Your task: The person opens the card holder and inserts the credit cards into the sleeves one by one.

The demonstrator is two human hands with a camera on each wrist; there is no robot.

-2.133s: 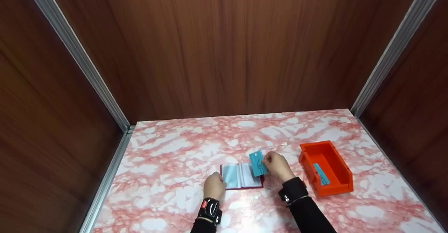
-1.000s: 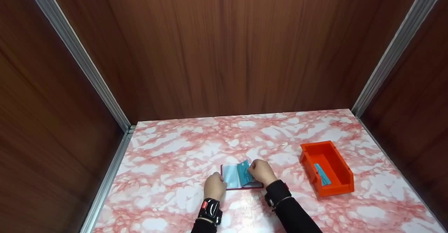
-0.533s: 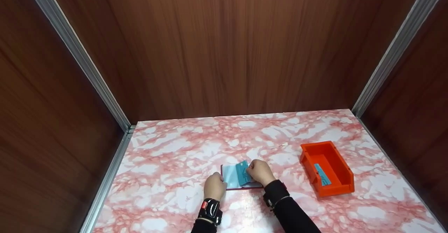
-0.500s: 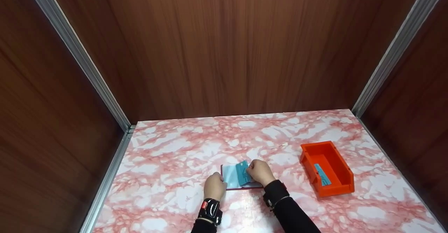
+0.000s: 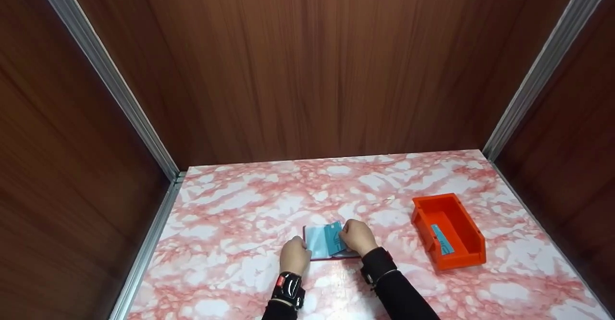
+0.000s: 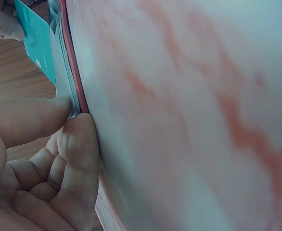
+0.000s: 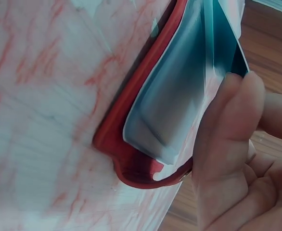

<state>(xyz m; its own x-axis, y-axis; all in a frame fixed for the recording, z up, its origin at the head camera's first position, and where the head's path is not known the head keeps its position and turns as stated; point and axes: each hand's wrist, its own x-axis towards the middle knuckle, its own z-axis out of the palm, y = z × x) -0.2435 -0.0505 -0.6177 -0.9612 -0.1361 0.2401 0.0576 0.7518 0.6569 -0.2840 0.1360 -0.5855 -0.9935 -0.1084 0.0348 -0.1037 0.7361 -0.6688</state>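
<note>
Lying spread on marbled table (image 5: 230,224): red card holder (image 5: 317,244), L edge pinched thumb-to-finger by L hand (image 5: 294,256). R hand (image 5: 359,236), nearer, pinches teal card (image 5: 335,239) by R long edge; card's just L of those fingers, long axis approx. front-to-back, tilted over holder's R side nr. spine. Can't tell if its L edge is sleeved.

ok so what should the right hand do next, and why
Probably ease the card down into the open booklet: the right hand pinches it, tilted and largely exposed, while the left hand grips the booklet's left edge.
</note>
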